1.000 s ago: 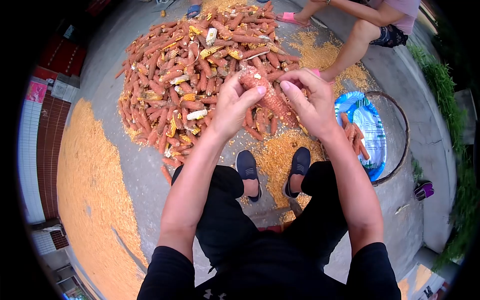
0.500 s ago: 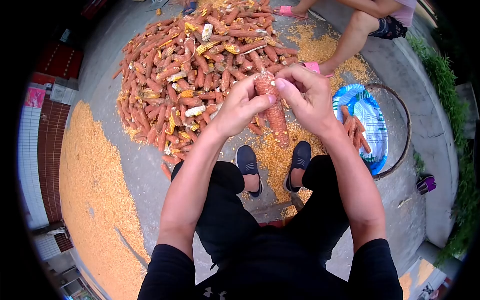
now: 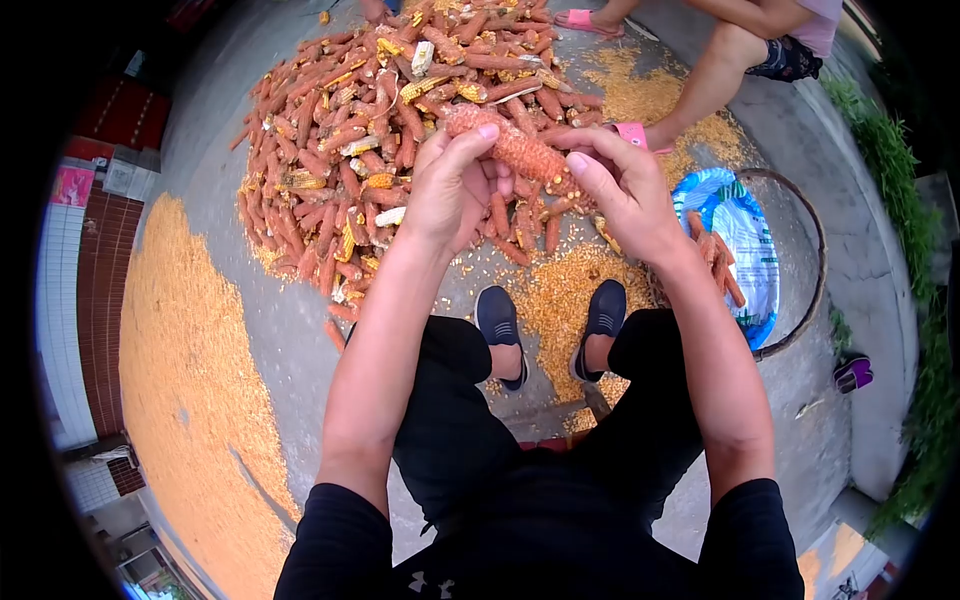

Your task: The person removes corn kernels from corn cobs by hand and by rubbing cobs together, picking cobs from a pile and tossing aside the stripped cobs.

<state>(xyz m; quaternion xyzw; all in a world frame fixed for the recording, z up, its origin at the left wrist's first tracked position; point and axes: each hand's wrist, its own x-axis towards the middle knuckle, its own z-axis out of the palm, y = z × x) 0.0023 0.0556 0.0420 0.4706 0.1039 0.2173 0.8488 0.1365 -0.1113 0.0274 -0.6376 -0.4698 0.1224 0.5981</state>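
Observation:
A reddish corn cob (image 3: 518, 150), mostly bare with a few kernels at its right end, is held between both hands above the ground. My left hand (image 3: 455, 185) grips its left end, the thumb lying along the cob. At the other end, my right hand (image 3: 625, 190) pinches it near the remaining yellow kernels. Behind and to the left spreads a big pile of cobs (image 3: 340, 150), mostly stripped, some still bearing yellow kernels. Loose corn kernels (image 3: 565, 310) lie between my shoes, below the hands.
To the right stands a handled basket (image 3: 822, 250) with a blue-and-white liner (image 3: 745, 250) and several bare cobs (image 3: 716, 262). A wide bed of kernels (image 3: 190, 400) covers the left ground. Another person's leg (image 3: 700, 95) is at upper right, near more kernels (image 3: 640, 95).
The cob has turned from near upright to a slant, with its kernelled end now at my right hand. My left hand has shifted to the cob's far left end.

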